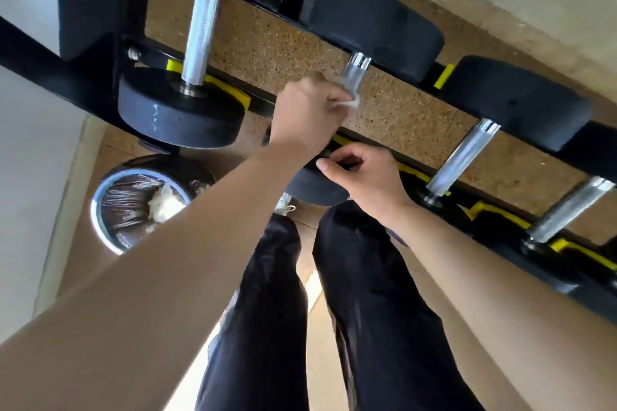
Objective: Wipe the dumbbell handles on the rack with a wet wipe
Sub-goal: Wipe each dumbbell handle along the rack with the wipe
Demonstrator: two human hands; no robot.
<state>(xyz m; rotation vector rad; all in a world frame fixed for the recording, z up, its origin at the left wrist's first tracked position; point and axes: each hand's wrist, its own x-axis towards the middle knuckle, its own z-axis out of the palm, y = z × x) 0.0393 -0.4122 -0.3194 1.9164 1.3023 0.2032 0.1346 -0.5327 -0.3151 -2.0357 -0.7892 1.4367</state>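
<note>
Head view: the left hand (309, 110) reaches across to the second dumbbell on the rack (96, 10). It is closed round the handle (354, 72) with the wipe (353, 104) bunched inside the grip. Only a white corner of the wipe shows past the knuckles. The hand covers the lower part of the handle, and the upper end, by the far weight, is bare. The right hand (362, 177) sits lower, its thumb and curled fingers gripping the rim of that dumbbell's near head (314, 188), seemingly to steady it. The hands are apart, each on its own part of the same dumbbell. To the left a first handle (200, 30) stands free, and to the right are a third handle (462, 157) and a fourth handle (567, 210). A bin (95, 200) stands on the floor by the person's legs, with crumpled white stuff (163, 203) in it.

Risks, as I judge them:
- The wad is small, so a short stroke could leave the bare upper end or the underside of the handle unwiped.
- The knurled metal could catch the wet tissue and shred it, leaving bits on the grip.
- If the right hand slackens during a hard rub, the dumbbell might roll in its yellow cradle and nip the fingers on the rim.
- The crossed left arm limits reach, which could make strokes toward the far weight clumsy.
</note>
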